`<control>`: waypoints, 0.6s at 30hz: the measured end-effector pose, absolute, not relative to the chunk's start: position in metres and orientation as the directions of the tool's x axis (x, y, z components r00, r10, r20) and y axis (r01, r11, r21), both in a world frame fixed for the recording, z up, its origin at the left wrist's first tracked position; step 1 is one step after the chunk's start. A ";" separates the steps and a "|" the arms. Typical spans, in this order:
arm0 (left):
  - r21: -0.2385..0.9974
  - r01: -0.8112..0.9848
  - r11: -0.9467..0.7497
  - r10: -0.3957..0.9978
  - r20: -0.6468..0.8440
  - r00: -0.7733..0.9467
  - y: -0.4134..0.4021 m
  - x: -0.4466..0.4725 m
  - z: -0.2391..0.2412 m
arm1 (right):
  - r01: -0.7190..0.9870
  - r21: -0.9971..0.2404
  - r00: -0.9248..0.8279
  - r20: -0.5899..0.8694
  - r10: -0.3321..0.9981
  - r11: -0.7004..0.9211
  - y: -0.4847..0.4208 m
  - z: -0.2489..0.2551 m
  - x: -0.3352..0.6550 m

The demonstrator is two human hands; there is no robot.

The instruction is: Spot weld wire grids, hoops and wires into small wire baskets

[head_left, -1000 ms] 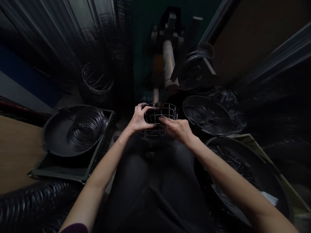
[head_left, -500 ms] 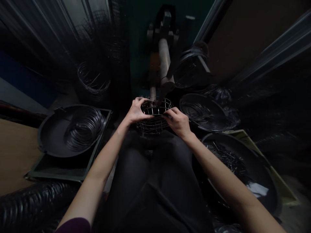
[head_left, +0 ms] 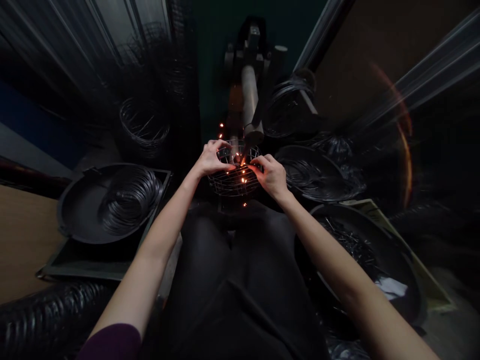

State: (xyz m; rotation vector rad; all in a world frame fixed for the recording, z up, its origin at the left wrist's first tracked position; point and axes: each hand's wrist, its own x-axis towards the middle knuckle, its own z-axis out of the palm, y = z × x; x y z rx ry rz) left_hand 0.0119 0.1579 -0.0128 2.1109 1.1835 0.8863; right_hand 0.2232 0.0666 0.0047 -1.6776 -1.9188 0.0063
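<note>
A round wire basket (head_left: 233, 182) sits in front of my lap under the tip of a welding arm (head_left: 250, 110). My left hand (head_left: 210, 159) grips its left rim with curled fingers. My right hand (head_left: 272, 176) pinches the right rim, fingers pressed together on the wire. Orange sparks (head_left: 243, 172) glow and scatter between my hands where the electrode meets the rim.
A dark pan with a coil of wire rings (head_left: 129, 197) rests in a tray (head_left: 63, 262) at my left. Shallow dishes of rings (head_left: 311, 172) and a pan of short wire pieces (head_left: 356, 250) stand at my right. Another wire basket (head_left: 144, 125) stands behind, left.
The basket and both hands have moved slightly up toward the welding arm's tip. Sparks now fly at the rim, where none showed before.
</note>
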 end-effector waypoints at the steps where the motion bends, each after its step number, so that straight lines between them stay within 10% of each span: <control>1: 0.737 0.495 -0.460 0.877 0.287 0.386 0.158 0.009 -0.016 | 0.894 -0.392 -0.031 0.432 0.901 0.219 0.057 0.003 0.231; 5: 0.809 0.352 -0.471 0.860 0.332 0.387 0.150 -0.016 -0.056 | 0.883 -0.464 0.126 0.370 0.920 0.066 -0.031 -0.035 0.308; 9: 0.920 0.184 -0.345 0.889 0.258 0.379 0.140 -0.032 -0.108 | 0.766 -0.220 0.565 -0.218 0.796 -0.604 -0.137 -0.108 0.407; 18: 0.976 0.065 -0.206 0.970 0.195 0.148 0.122 -0.031 -0.114 | 0.676 -0.185 0.582 -0.461 0.670 -0.714 -0.218 -0.153 0.438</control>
